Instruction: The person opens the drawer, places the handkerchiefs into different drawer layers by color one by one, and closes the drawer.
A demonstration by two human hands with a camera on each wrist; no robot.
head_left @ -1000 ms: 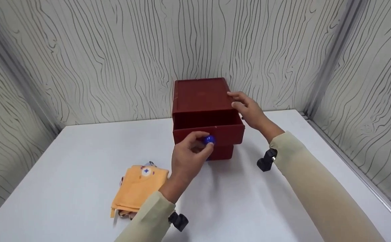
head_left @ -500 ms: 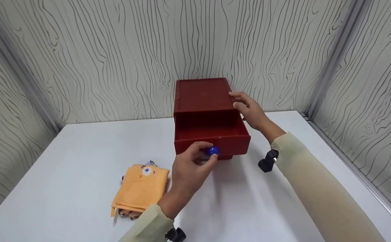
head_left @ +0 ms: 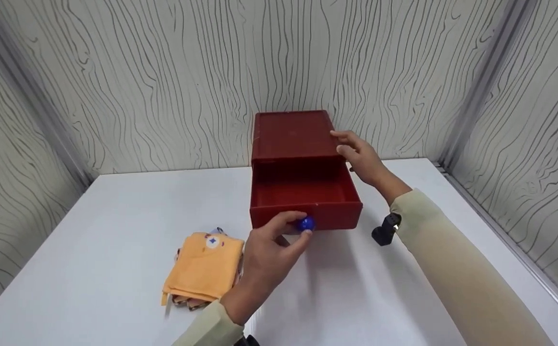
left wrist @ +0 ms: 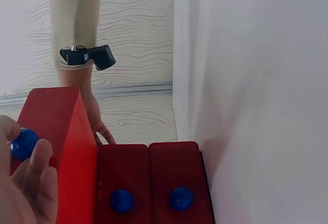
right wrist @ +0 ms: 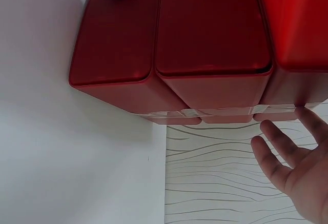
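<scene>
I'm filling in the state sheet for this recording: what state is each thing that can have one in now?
Red cabinet: standing upright
Top drawer: pulled open
Middle drawer: shut
Bottom drawer: shut
Blue knob of the top drawer: pinched
Left hand: pinching that knob
Right hand: open, fingers at the cabinet's right side
Orange cloth: folded, lying flat

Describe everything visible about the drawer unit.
The drawer unit looks like red plastic, standing on the white table. Its three stacked drawers have blue knobs: the top drawer is pulled out, the lower two closed. The left hand pinches the top knob; tape crosses the right side, which the right hand seemingly touches.
</scene>
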